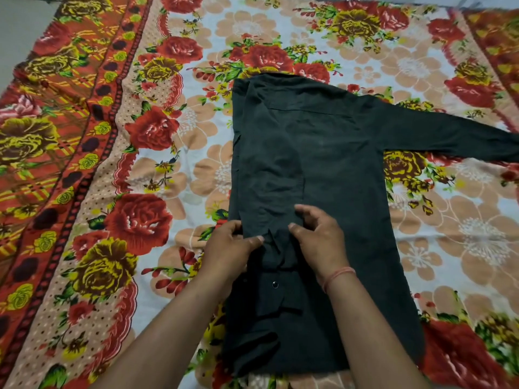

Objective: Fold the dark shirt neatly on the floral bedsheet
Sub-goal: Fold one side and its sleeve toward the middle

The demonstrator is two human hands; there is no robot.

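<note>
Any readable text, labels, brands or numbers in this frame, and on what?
None. The dark shirt shows no label or print, only a small button. The bedsheet carries flowers only. Neither the left hand nor the right hand, with its wrist thread, bears any writing.

The shirt (323, 169) lies flat on the bedsheet (174, 153), which spreads out on every side of it. Both hands rest on the shirt's near part: the left hand (229, 248) at its left edge, the right hand (318, 234) just beside it, further in. Between the two hands lies the folded-in sleeve (276, 209), running away from them along the shirt's left side. The other sleeve (449, 136) stretches out far to the right of the right hand, beyond it. A button (275, 284) sits just nearer than the hands.
</note>
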